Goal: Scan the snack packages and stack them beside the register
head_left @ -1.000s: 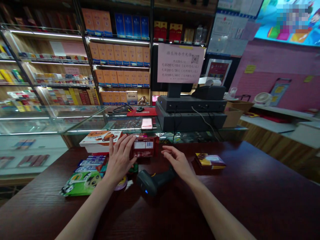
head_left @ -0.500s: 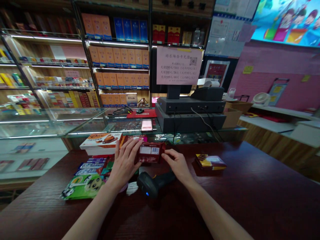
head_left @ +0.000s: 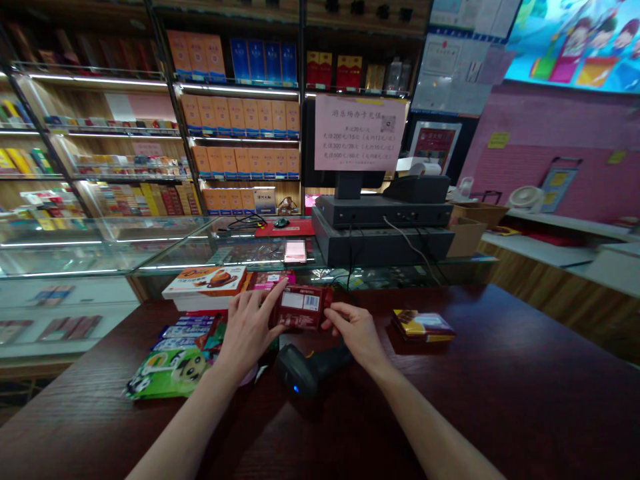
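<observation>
A dark red snack packet (head_left: 301, 319), its white label and barcode facing me, stands tilted up between my hands. My left hand (head_left: 250, 333) grips its left end, index finger along the edge and thumb below. At the other end, my right hand (head_left: 353, 331) pinches the corner of the wrapper, other fingers curled in. A black barcode scanner (head_left: 299, 370) with a blue light lies on the table just below the packet. Left of my left hand are a green panda packet (head_left: 167, 373), several blue-and-white packets (head_left: 185, 330) and a white Dove box (head_left: 205, 285).
Yellow-and-brown chocolate packs (head_left: 424, 325) lie on the dark wooden table (head_left: 500, 393) to the right. A pink packet (head_left: 265, 280) rests behind my left hand. Beyond the table stand a glass counter (head_left: 170, 250) and a cash register (head_left: 383, 233) with trailing cables.
The fingers of my left hand have bent and drawn back, uncovering more of the pink packet behind. My right hand keeps its pinch on the packet, which has hardly moved.
</observation>
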Demonstrator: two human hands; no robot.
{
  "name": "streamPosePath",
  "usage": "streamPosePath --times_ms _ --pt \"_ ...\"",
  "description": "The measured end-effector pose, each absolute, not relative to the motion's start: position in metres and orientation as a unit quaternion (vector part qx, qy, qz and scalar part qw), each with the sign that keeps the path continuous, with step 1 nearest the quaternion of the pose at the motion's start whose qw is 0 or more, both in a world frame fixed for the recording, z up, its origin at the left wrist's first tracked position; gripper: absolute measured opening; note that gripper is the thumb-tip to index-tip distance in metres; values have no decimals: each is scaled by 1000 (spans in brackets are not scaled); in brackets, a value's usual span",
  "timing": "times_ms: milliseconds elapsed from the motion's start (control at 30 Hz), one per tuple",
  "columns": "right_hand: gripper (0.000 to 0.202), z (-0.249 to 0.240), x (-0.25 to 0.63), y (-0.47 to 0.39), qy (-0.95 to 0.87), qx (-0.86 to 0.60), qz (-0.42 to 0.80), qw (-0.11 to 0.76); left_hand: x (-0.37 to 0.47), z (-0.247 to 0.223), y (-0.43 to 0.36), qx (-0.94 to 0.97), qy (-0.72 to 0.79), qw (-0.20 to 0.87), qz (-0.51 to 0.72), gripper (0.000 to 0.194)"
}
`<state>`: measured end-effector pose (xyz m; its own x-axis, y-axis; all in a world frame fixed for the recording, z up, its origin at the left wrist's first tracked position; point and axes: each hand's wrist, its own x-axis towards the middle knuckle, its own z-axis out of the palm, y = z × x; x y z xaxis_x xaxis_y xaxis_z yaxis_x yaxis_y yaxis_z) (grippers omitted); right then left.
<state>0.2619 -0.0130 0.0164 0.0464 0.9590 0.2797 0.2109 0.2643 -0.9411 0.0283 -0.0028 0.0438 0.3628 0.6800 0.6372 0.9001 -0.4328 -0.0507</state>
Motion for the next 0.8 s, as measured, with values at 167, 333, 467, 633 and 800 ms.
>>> streamPosePath --times_ms 167,333,467,633,800 --pt "24 14 265 -11 -584 -504 341 538 27 41 -1 -821 -472 150 -284 92" --pt "26 17 267 -11 -585 -508 325 541 24 36 3 -829 -454 110 -309 64" --pt "26 21 267 -13 -584 -501 320 554 23 35 5 -824 -430 53 -365 53" --pt "24 24 266 -15 -588 -488 314 564 22 31 5 -801 -412 62 -429 44" --pt "25 24 268 -15 -596 -473 306 572 23 32 2 -764 -423 99 -477 42"
